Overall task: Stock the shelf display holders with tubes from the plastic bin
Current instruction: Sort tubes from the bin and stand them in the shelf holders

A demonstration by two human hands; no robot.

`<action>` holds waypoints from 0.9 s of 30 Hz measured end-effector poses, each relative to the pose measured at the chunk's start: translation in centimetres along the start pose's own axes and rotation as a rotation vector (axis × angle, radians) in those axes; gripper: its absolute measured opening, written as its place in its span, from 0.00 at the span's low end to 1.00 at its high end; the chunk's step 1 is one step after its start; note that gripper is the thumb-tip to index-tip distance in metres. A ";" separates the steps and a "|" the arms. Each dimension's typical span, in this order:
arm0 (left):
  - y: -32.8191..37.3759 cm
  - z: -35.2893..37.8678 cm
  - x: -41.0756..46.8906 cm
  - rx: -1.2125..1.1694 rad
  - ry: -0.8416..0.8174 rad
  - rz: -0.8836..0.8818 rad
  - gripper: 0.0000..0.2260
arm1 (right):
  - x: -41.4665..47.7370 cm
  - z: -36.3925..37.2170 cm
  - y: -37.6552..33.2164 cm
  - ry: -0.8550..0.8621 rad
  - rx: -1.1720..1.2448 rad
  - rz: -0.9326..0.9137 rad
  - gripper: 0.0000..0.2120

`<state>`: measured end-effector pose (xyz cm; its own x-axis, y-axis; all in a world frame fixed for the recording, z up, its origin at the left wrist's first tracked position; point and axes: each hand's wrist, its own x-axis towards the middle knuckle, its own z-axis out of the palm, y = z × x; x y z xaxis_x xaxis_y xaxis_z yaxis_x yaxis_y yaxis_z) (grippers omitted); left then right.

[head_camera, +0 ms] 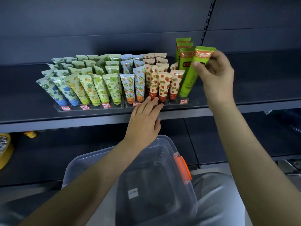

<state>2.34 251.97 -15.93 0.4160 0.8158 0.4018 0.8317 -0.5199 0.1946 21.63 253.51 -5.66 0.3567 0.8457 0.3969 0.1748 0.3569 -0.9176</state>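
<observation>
While right hand point(216, 75) grips a green tube point(189, 80) at far right, left hand point(145, 118) lies unclenched.
Straight left fingertips point(154, 99) touch the near strawberry tubes point(163, 85); clear plastic bin point(156, 176) sits nearer.

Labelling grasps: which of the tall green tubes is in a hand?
The frontmost green tube, tilted right: the right hand pinches it near its orange-banded top. The three green tubes behind it stand untouched.
</observation>
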 end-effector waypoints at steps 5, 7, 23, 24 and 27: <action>-0.3 -0.5 -0.2 -0.039 -0.042 0.021 0.22 | 0.0 0.8 0.2 -0.060 -0.078 -0.022 0.14; -0.4 -0.9 -0.2 -0.076 -0.046 0.017 0.22 | 0.0 0.9 0.4 -0.063 -0.085 -0.030 0.13; -2.0 -8.2 8.4 0.139 0.334 0.026 0.12 | -0.1 1.0 1.3 -0.144 -0.253 0.002 0.13; -2.0 -8.2 8.6 0.152 0.309 0.029 0.12 | -0.1 1.0 1.6 -0.134 -0.254 0.011 0.13; -2.0 -7.9 9.0 0.162 0.258 0.039 0.11 | 0.1 0.7 1.9 -0.094 -0.231 0.031 0.13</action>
<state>1.47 258.37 -5.66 0.3591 0.6942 0.6238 0.8733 -0.4856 0.0377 21.31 254.54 -7.43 0.2796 0.8920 0.3552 0.3746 0.2393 -0.8958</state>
